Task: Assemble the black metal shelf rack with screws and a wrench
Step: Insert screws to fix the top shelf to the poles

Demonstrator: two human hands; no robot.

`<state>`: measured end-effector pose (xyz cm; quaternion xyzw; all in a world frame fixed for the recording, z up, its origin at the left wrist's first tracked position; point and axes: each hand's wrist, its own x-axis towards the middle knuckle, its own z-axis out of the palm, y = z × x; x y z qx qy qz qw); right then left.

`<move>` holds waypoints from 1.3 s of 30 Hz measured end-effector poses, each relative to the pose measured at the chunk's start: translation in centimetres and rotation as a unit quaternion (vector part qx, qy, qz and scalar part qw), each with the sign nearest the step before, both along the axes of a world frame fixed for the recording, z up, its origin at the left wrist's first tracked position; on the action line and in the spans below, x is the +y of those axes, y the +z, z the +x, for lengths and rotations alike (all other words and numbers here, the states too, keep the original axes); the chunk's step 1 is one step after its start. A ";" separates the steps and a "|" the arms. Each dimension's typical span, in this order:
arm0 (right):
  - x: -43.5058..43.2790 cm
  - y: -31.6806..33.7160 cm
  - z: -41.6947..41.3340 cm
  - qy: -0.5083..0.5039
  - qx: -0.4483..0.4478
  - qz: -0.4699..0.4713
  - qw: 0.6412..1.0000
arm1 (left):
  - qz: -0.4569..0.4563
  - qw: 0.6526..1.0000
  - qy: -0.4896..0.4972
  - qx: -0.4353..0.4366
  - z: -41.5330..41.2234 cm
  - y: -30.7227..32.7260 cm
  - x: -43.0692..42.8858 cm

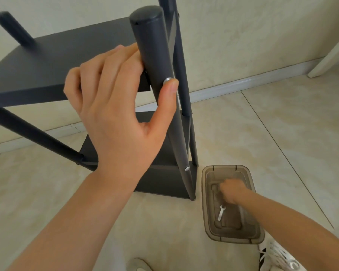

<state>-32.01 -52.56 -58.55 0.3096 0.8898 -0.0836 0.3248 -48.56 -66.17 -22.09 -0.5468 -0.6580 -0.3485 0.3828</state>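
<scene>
Fingers [110,62] of the left hand [114,110] are wrapping the rack post [155,51], thumb pressing a screw [167,80]. The right hand [231,190] is reaching into the bin [233,236], its grip too blurred to tell.

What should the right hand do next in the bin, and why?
Probably take the wrench lying in the bin just nearer than the right hand: the left hand grips the post, thumb on a screw at the upper shelf, which likely needs tightening.

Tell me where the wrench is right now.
The wrench lies inside the brown plastic bin on the floor, lower right of the head view, just below the right hand and right of the rack.
</scene>
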 end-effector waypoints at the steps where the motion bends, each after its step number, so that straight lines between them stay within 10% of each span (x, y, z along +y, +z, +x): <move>1: 0.9 0.4 -0.2 0.008 0.015 0.021 1.000 | 0.002 1.000 -0.001 -0.002 0.0 0.0 0.0; 12: 8.6 3.4 0.5 -0.005 0.004 0.157 0.988 | 0.008 1.000 -0.015 0.001 -0.1 -0.2 0.2; 16: 7.5 5.9 -0.5 -0.082 0.142 0.148 0.975 | -0.002 1.000 -0.020 -0.013 -0.1 -0.1 0.1; 20: 3.2 9.9 -3.7 -0.347 0.479 -0.006 0.806 | -0.012 0.999 -0.023 -0.022 -0.1 0.1 -0.1; 25: -2.6 16.3 -7.4 -0.466 0.659 -0.133 0.575 | -0.047 0.998 -0.019 -0.035 -0.4 0.6 -0.3; 39: -8.7 27.2 -9.4 -0.352 0.770 -0.244 0.473 | -0.066 0.997 0.005 -0.044 -0.2 1.7 -0.4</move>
